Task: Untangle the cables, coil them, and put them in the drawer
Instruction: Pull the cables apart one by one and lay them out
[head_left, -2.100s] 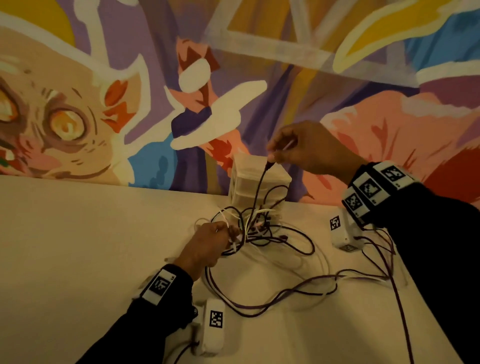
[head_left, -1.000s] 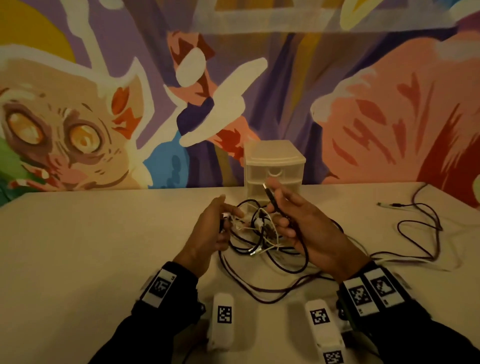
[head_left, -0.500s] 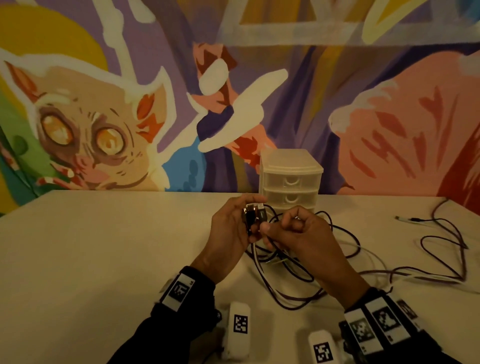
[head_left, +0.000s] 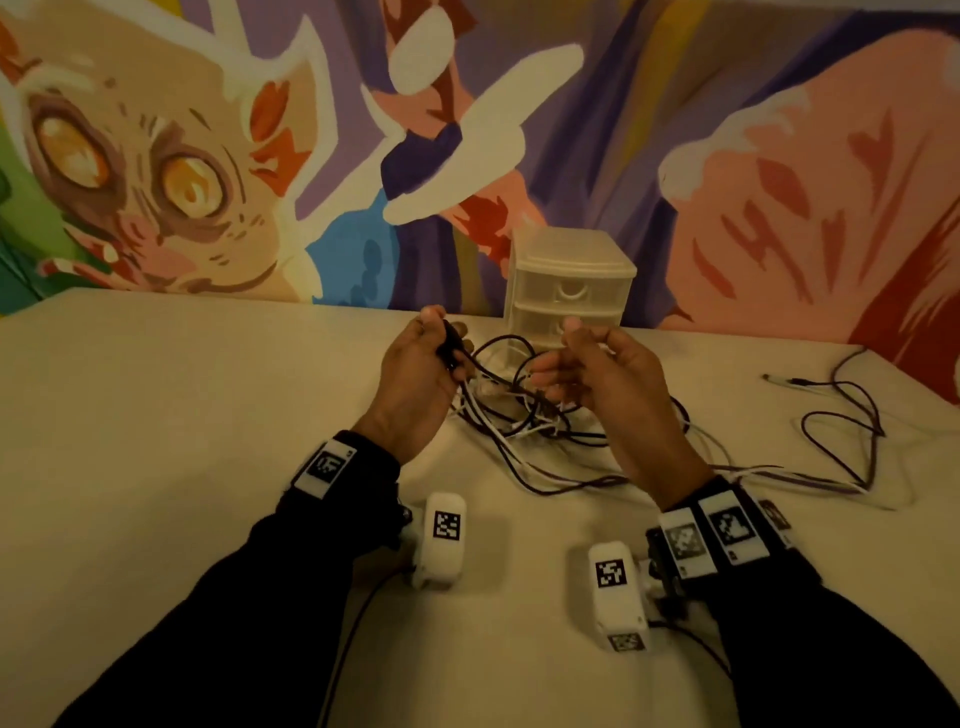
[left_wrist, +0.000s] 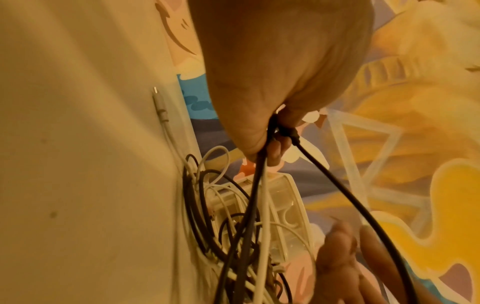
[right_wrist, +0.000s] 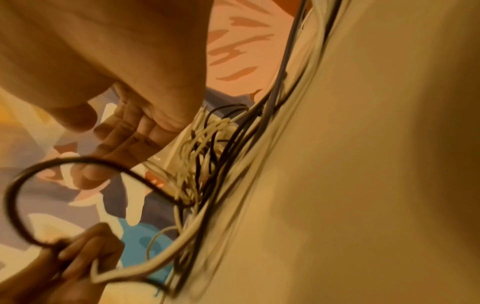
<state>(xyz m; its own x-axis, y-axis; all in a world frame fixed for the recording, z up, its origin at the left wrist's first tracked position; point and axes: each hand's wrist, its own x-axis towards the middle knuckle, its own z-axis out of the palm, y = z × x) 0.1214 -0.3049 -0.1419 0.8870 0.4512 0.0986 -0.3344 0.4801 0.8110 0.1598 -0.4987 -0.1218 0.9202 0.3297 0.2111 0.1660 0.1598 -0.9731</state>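
A tangle of black and white cables (head_left: 519, 415) lies on the beige table (head_left: 182, 415), in front of a small translucent drawer unit (head_left: 571, 291) whose drawers are closed. My left hand (head_left: 439, 343) is raised over the tangle's left side. It grips a black cable (left_wrist: 324, 174) near its plug, together with a white cable (left_wrist: 265, 205). My right hand (head_left: 566, 358) hovers over the tangle's right side with relaxed fingers (right_wrist: 124, 139) and holds nothing. A loop of the black cable (right_wrist: 15, 189) arcs between the two hands.
Another dark cable (head_left: 841, 415) sprawls loose on the table at the right, its plug end near the wall. A painted mural wall (head_left: 208, 156) stands right behind the drawer unit. White wrist-camera modules (head_left: 444, 540) hang under both forearms.
The hands, together on the plug half a second ago, have drawn apart. The right hand has let go; the left still grips the black cable.
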